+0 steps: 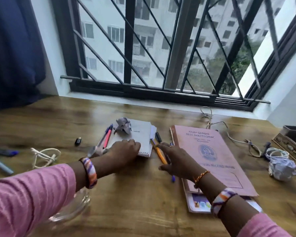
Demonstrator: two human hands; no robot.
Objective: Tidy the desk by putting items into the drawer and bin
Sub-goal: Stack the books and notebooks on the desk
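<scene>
Head view showed the left hand [125, 152] resting curled on the white notepad [137, 135] at frame centre, while the right hand [174, 161], fingers spread, lay over an orange pen [161, 155] beside the pink record book [210, 156] on the surface [135, 202].

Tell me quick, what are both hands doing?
Left hand: rests on the notepad; grip cannot be told.
Right hand: open, fingers over the orange pen.

A wood-grain worktop [143, 211] meets a white sill along its far edge; above it a dark-framed window [169, 93] with diagonal bars [109, 38]; grey daylight; navy curtain [12, 48] at the far left corner.
</scene>
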